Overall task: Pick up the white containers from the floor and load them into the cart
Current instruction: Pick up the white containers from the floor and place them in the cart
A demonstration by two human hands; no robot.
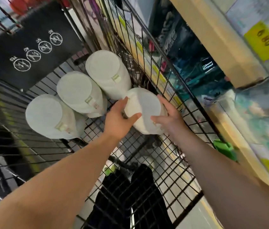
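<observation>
I look down into a black wire cart point(148, 164). Three white containers stand upright in a row on its mesh floor: one at the far end point(107, 71), one in the middle point(77, 92) and one nearest me on the left point(48, 116). A fourth white container point(144, 106) is held between both hands, tilted, close to the cart's right wall and beside the far container. My left hand point(119, 119) grips its left side with the thumb across the lid. My right hand point(168, 116) presses on its right side.
A black panel point(31, 47) with white circular signs covers the cart's far wall. Beyond the right wire wall are shelves of packaged goods point(196, 60) with yellow tags. My dark-trousered legs point(130, 195) show through the mesh below. A green clip point(223, 146) sits on the shelf edge.
</observation>
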